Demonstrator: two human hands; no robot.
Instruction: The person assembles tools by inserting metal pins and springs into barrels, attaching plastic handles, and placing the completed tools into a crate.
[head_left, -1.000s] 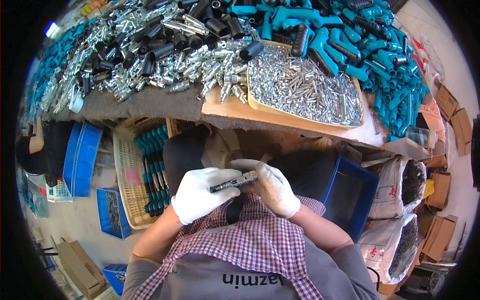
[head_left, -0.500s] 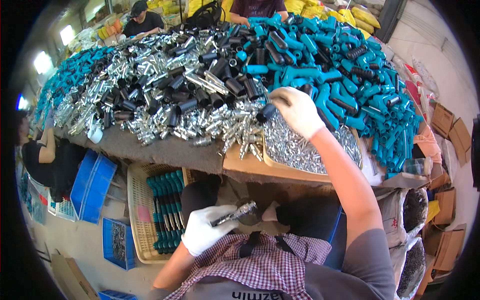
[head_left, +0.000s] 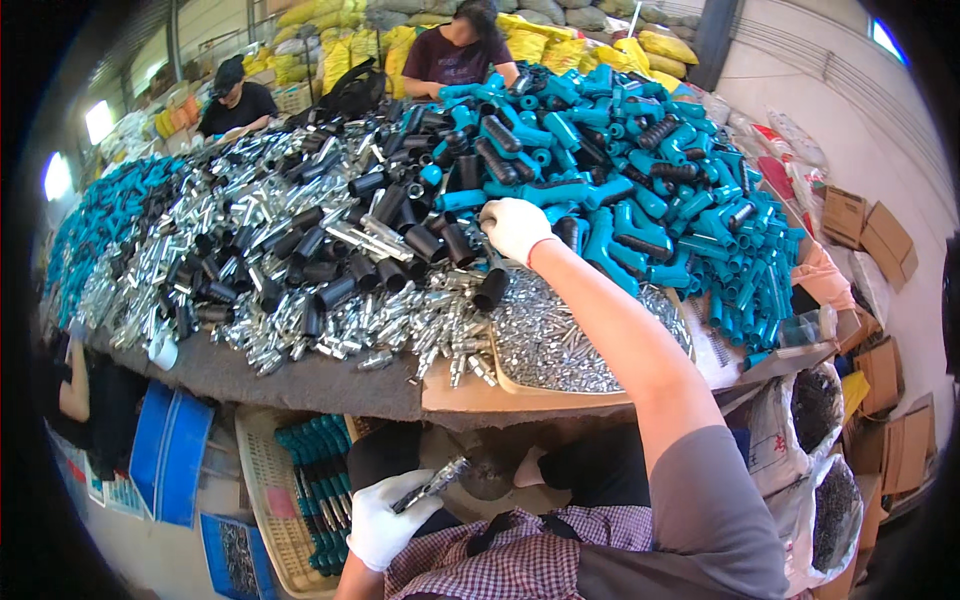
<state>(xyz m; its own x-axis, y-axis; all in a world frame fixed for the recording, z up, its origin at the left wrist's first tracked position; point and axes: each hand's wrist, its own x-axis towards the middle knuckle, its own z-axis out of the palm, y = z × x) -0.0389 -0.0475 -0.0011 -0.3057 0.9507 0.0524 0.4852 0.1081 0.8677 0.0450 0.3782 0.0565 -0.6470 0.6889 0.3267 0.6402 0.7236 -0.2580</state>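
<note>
While the left hand (head_left: 382, 522) holds in its grip a metal shaft assembly (head_left: 438, 482) nearside of the parts tray (head_left: 545, 389), the right hand (head_left: 517, 229) lies beyond, its grip indiscernible; careless withdrawal could tip the black sleeve (head_left: 491, 289) beside the tray inside.

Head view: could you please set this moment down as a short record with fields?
Left hand: closed around a dark-and-silver metal part
Right hand: stretched out where black sleeves meet teal handles; its grip cannot be made out
Tray: shallow, filled with small silver pieces
Lower left: pale plastic crate holding a row of teal-handled tools
Far side: two people across the table
</note>
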